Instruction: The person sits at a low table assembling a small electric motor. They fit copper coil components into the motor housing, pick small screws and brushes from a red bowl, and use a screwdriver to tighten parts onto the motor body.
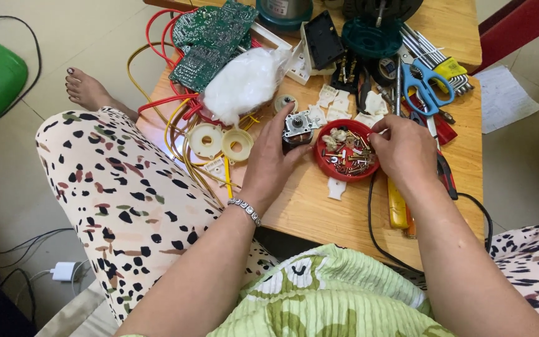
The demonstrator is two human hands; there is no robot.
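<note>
Left hand (269, 159) grips small motor (296, 128) on table (319, 206), just left of red dish (344, 150); right hand (407, 150) pinches among screws (347, 159) in dish; motor likely dense, rigid, best held by its body; screws tiny, slippery.

Left hand (269, 163) gripping — right hand (403, 150) pinching.
</note>
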